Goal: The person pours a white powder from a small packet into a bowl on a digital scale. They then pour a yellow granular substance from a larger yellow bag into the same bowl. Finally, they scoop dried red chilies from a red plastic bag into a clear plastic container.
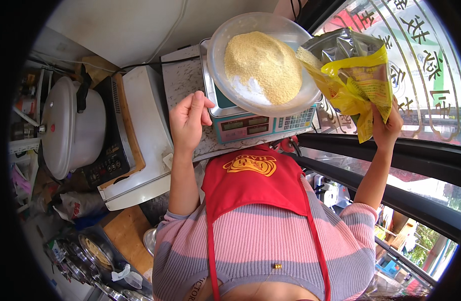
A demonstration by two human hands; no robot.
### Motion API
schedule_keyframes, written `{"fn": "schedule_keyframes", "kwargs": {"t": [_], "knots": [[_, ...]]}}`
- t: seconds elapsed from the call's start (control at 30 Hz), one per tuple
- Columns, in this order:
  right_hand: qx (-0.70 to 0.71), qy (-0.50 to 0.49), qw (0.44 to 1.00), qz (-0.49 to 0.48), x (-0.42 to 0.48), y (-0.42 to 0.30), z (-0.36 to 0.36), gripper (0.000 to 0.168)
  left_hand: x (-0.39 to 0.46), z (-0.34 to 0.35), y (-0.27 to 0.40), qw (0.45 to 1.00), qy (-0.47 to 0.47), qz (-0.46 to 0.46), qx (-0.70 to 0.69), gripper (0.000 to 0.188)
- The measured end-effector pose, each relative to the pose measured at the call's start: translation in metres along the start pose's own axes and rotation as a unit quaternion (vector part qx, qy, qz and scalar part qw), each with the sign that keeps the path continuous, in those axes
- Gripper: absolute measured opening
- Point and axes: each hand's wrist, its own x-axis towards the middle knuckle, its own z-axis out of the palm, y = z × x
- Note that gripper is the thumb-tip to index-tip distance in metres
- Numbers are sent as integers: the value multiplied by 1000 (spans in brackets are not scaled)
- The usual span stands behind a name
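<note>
A clear plastic bowl stands on the metal pan of a digital weighing scale. Inside it are a heap of pale yellow granular powder and a patch of white powder at the near side. My right hand grips an open yellow foil-lined bag and tilts it left, its mouth at the bowl's right rim. Some of the same pale granules lie at the bag's lip. My left hand is by the left edge of the scale, fingers curled, with nothing visible in it.
The scale sits on a speckled countertop beside a window with lettering. To the left, a large lidded pot stands on an induction cooker. Several metal containers are at lower left. A black cable runs behind.
</note>
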Motion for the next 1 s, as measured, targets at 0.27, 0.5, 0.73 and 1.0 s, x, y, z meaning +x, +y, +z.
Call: {"fn": "schedule_keyframes", "kwargs": {"t": [0.27, 0.5, 0.73, 1.0], "knots": [[134, 127, 971, 153, -24, 8, 12, 10, -5, 2, 2, 1000, -5, 14, -6, 38], [488, 368, 763, 210, -39, 15, 38, 35, -19, 14, 11, 999, -11, 38, -36, 18], [538, 237, 797, 141, -50, -37, 82, 35, -75, 70, 46, 979, -127, 129, 95, 79], [565, -26, 797, -211, -65, -169, 107, 23, -192, 45, -11, 986, 79, 132, -56, 78]]}}
